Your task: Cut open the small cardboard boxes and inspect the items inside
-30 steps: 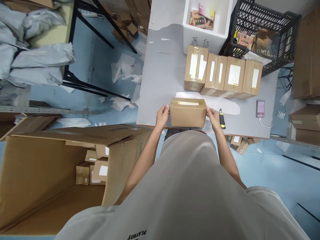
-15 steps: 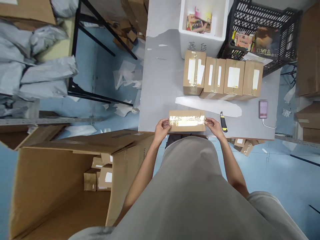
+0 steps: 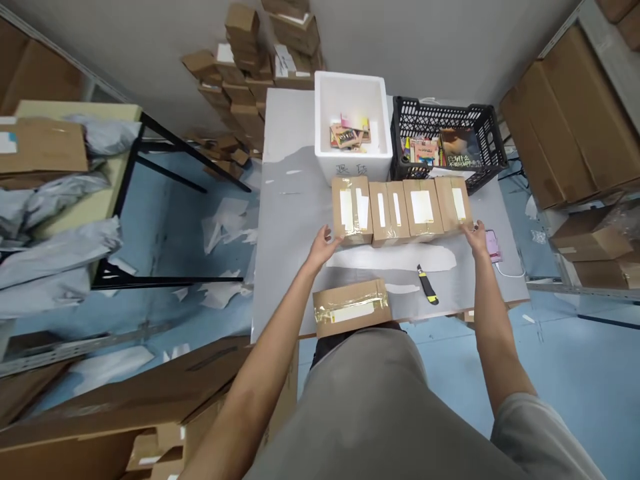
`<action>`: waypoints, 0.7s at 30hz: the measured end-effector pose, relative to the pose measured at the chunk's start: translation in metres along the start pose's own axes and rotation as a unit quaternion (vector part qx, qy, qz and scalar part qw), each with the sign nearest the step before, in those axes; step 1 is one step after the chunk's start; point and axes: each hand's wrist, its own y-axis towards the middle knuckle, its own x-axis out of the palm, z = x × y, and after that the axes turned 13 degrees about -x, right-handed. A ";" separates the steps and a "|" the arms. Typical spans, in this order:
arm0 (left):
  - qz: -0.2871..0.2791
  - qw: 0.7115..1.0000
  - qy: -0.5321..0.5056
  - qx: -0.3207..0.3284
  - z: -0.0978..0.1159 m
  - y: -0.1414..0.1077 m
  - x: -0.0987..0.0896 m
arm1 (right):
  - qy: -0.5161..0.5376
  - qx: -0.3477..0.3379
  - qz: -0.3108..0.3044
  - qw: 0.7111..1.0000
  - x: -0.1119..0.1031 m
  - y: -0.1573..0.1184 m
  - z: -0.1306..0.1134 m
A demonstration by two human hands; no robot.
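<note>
My left hand (image 3: 323,248) is at the front left corner of a row of taped cardboard boxes. Its fingers are apart and curved, close to the leftmost box (image 3: 351,212); whether they touch it I cannot tell. At the other end, my right hand (image 3: 475,237) has its fingers spread against the front right corner of the rightmost box (image 3: 451,203). Between these stand further boxes with white labels, such as the box with a large label (image 3: 434,215). A long taped cardboard box (image 3: 350,323) lies by itself at the table's front edge, against my body.
A yellow-and-black utility knife (image 3: 427,285) lies near the front of the grey table (image 3: 285,220), beside a white strip (image 3: 395,257). Behind the row stand a white foam bin (image 3: 353,162) and a black crate (image 3: 480,175). A plugged-in phone (image 3: 493,245) lies at right.
Both hands have let go of the long box and moved forward to the two ends of the row. The long box now lies slightly turned. My view has tilted up toward the wall.
</note>
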 end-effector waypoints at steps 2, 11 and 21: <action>-0.025 1.000 -0.016 0.010 0.014 0.014 0.014 | 0.023 0.071 -0.035 0.997 0.002 0.018 -0.006; -0.009 0.998 -0.059 -0.017 0.014 0.017 0.022 | 0.138 0.141 -0.132 0.972 0.000 0.021 -0.009; 0.036 0.993 -0.075 -0.079 -0.012 0.002 -0.062 | 0.147 0.097 -0.111 0.978 0.075 -0.029 -0.036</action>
